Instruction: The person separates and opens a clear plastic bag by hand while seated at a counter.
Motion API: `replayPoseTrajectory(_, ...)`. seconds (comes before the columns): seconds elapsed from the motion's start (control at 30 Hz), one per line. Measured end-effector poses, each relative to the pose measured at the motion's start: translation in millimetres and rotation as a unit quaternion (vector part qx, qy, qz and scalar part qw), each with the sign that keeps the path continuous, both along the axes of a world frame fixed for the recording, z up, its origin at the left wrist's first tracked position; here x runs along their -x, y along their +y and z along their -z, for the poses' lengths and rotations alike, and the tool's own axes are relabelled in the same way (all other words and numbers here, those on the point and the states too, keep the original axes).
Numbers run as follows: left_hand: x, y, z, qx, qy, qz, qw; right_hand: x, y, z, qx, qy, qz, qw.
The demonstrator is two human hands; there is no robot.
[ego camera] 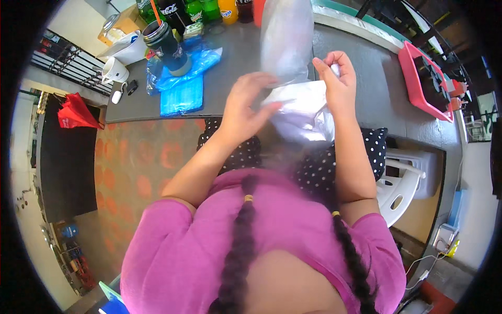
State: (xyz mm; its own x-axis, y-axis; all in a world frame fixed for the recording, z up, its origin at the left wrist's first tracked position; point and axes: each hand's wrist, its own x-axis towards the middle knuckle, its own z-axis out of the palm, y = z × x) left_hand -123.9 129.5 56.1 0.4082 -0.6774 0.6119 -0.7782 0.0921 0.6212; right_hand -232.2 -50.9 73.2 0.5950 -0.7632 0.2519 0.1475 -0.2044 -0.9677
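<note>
A shiny, clear plastic sheet or bag [300,112] hangs over the counter's near edge, above my lap. My right hand [340,80] is closed on a bunched part of it near its upper right corner. At its left side is my left hand [251,106], blurred, with thumb and fingers apart; whether it touches the plastic is unclear. Just beyond both hands, a large translucent plastic bag [287,39] stands on the grey counter [239,51]; its contents cannot be made out.
Blue plastic bags [182,96] lie at the left beneath a dark tumbler [166,47]. Soft-drink bottles [196,11] stand behind. A white mug [115,70] is farther left. A pink tray [411,82] with dark items sits at the right, above a white plastic chair [404,188].
</note>
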Motion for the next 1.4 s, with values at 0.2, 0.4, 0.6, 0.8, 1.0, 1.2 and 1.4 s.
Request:
replayPoseTrajectory(0.2, 18, -19, -14, -0.036, 0.004, 0.042, 0.998, 10, 4, -10, -0.021, -0.078, -0.046, 0.996)
replayPoseTrajectory(0.4, 14, -27, -28, -0.076, 0.117, 0.072, 0.988, 23, 2, -14, -0.144, -0.158, -0.177, 0.961)
replayPoseTrajectory(0.6, 12, -28, -28, -0.108, 0.233, 0.065, 0.964, 26, 0, -14, -0.113, -0.161, -0.214, 0.957)
replayPoseTrajectory(0.8, 17, -28, -41, -0.105, 0.211, 0.023, 0.972, 26, 0, -18, -0.039, -0.119, -0.190, 0.974)
replayPoseTrajectory(1.0, 13, -30, -35, -0.020, 0.030, -0.014, 0.999, 21, 2, -18, -0.019, -0.117, -0.219, 0.969)
replayPoseTrajectory(1.2, -2, -21, -47, 0.056, -0.117, -0.085, 0.988, 17, 3, -19, -0.062, -0.119, -0.282, 0.950)
replayPoseTrajectory(1.4, -23, -10, -36, 0.075, -0.054, -0.053, 0.994, 18, 1, -16, -0.044, -0.011, -0.265, 0.963)
